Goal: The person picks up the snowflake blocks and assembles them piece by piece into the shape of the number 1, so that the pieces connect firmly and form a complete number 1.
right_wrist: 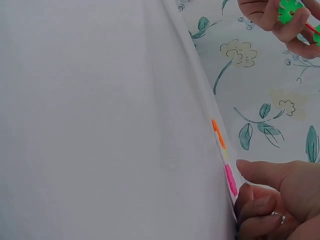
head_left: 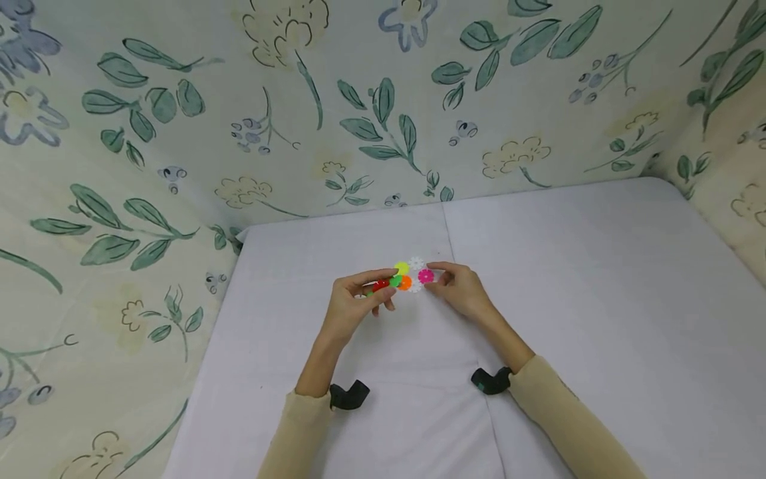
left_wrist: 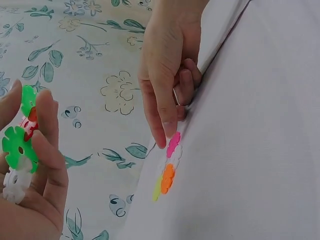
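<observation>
In the head view my left hand [head_left: 350, 307] pinches a short cluster of flower-shaped plastic discs. The left wrist view shows a green disc [left_wrist: 19, 149], a red disc [left_wrist: 27, 126] and a white disc [left_wrist: 18, 184] among its fingers. My right hand [head_left: 463, 291] holds the edge of a linked group of similar discs between thumb and index finger. In that group are a pink disc [head_left: 425, 276], an orange disc [head_left: 405, 283], a yellow disc [head_left: 401, 268] and white discs [head_left: 415, 263]. Both wrist views show this group nearly edge-on; the exact fingertip contact is partly hidden.
A white cloth [head_left: 568, 279] covers the table under both hands. Floral fabric [head_left: 389, 100] hangs behind it and at the sides. Black wrist pieces [head_left: 350, 395] stick out at both cuffs.
</observation>
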`<state>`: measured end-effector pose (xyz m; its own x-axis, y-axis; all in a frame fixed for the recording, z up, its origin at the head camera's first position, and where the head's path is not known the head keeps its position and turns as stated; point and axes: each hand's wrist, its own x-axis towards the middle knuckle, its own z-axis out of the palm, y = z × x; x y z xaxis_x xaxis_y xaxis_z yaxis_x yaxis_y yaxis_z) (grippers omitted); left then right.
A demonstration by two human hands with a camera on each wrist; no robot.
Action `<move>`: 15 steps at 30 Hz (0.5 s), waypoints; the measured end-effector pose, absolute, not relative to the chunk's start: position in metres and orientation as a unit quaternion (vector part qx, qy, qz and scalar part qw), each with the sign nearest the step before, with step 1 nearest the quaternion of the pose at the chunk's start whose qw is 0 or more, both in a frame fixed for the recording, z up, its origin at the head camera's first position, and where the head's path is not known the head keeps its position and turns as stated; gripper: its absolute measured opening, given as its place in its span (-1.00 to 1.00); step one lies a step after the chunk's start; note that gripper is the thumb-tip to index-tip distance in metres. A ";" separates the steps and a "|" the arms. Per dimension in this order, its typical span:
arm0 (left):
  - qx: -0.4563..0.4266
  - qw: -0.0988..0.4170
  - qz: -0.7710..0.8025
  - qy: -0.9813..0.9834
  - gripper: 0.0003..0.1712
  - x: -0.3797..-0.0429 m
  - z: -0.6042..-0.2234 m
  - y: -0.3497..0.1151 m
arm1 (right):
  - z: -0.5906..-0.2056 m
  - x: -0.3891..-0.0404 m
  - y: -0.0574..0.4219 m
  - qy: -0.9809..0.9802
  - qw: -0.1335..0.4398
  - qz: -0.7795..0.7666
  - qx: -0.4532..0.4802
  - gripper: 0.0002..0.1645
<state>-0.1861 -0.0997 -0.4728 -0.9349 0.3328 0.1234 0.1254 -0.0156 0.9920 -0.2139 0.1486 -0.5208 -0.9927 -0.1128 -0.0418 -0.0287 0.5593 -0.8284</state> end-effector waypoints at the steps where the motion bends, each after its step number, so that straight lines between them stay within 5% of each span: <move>1: 0.163 0.073 0.694 0.697 -0.65 -0.186 -0.474 -0.099 | -0.521 -0.214 0.148 0.883 0.042 -0.466 -0.039 -0.48; 15: 0.113 0.083 0.675 0.724 -0.68 -0.187 -0.484 -0.092 | -0.523 -0.216 0.144 0.887 0.007 -0.462 -0.023 -0.65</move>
